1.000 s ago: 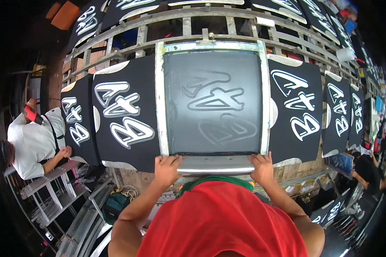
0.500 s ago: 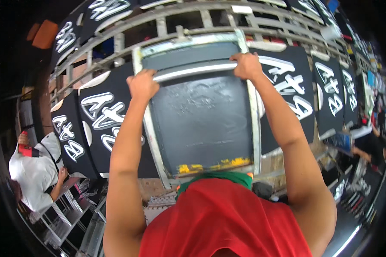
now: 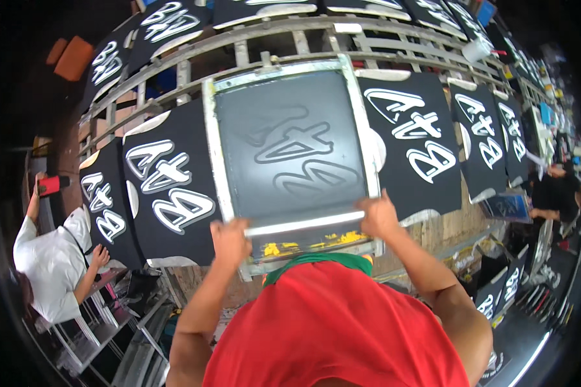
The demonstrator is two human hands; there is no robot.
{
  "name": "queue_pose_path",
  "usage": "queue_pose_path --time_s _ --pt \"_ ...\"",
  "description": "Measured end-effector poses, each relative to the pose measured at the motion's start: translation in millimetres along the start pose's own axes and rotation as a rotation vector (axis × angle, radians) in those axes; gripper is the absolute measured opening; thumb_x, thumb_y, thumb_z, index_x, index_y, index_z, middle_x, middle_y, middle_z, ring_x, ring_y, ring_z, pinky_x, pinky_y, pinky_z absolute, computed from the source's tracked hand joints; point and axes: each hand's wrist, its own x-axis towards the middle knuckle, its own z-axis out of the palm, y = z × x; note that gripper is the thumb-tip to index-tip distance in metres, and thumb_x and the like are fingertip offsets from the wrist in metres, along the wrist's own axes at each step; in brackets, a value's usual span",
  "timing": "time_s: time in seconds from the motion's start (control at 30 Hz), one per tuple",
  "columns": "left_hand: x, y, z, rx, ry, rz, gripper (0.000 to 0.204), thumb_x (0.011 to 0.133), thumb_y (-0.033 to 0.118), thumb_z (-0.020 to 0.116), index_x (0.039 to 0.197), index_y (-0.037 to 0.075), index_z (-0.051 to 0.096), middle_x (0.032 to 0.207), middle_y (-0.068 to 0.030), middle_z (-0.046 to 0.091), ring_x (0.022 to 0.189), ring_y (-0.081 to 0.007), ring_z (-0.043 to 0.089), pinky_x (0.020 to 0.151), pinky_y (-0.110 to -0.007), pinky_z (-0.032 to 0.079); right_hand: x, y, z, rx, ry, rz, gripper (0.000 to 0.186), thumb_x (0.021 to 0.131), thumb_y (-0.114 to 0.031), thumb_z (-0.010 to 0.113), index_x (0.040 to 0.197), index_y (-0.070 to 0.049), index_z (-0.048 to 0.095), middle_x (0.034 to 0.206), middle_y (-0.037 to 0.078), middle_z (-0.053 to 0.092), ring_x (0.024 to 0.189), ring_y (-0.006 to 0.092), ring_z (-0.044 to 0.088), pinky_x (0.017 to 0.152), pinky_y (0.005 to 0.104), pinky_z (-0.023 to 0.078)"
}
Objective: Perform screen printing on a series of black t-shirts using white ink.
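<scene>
The left hand [image 3: 231, 244] closes over the left end of the bar [image 3: 303, 224], back of the hand upward, fingers curled across its far side. The right hand [image 3: 379, 216] closes over the right end in the same way, slightly blurred and a little farther from the body. Both forearms enter from below and slant inward; both elbows are bent and set wide of the red shirt [image 3: 329, 322]. The wrists are level with the near edge of the screen.

The bar lies across the near part of the screen [image 3: 290, 90], its right end slightly farther forward than its left. Beyond the bar, the grey mesh shows raised-looking letter outlines. Between the bar and the near rim are yellow patches [image 3: 323, 243]. The pale frame [image 3: 370, 145] surrounds the mesh; its far edge sits beside a ladder-like rail [image 3: 300, 42].

A black panel [image 3: 168, 184] with white lettering lies to the left of the screen, and a matching right-hand panel [image 3: 394, 184] lies to the right. Wooden counter [image 3: 445, 229] shows near the latter.

Farther left, a co-worker in white [image 3: 51, 264] holds a red tool [image 3: 53, 185]. At far right is a co-worker in black [image 3: 555, 197], near a blue-edged board [image 3: 507, 208].
</scene>
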Motion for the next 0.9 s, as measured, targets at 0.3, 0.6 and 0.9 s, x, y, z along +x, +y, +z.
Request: queue_pose_path --time_s 0.3,0.6,0.9 --pt "288 -74 -90 0.021 0.458 0.036 0.035 0.075 0.011 0.076 0.11 0.011 0.069 0.102 -0.0125 0.068 0.095 -0.0325 0.067 0.083 -0.046 0.048 273 20 -148 -0.13 0.553 -0.195 0.029 0.074 -0.014 0.073 0.103 -0.012 0.077 0.107 0.012 0.073 0.099 0.0355 0.068 0.091 0.0476 0.052" --pt "308 -70 -91 0.108 -0.029 -0.035 0.035 0.081 0.019 0.075 0.114 0.013 0.067 0.114 -0.0138 0.067 0.114 -0.0349 0.064 0.093 -0.052 0.047 293 14 -137 -0.269 0.143 -0.123 0.05 0.068 -0.015 0.075 0.117 -0.014 0.064 0.121 0.01 0.063 0.116 0.0342 0.06 0.095 0.0509 0.051" --pt "356 -86 -108 0.025 0.096 -0.03 0.032 0.084 0.019 0.074 0.113 0.008 0.068 0.108 -0.0221 0.072 0.107 -0.0409 0.067 0.094 -0.051 0.051 348 31 -180 -0.165 0.18 -0.127 0.029 0.073 -0.016 0.065 0.097 -0.003 0.073 0.099 0.027 0.071 0.098 0.0453 0.067 0.088 0.0496 0.054"
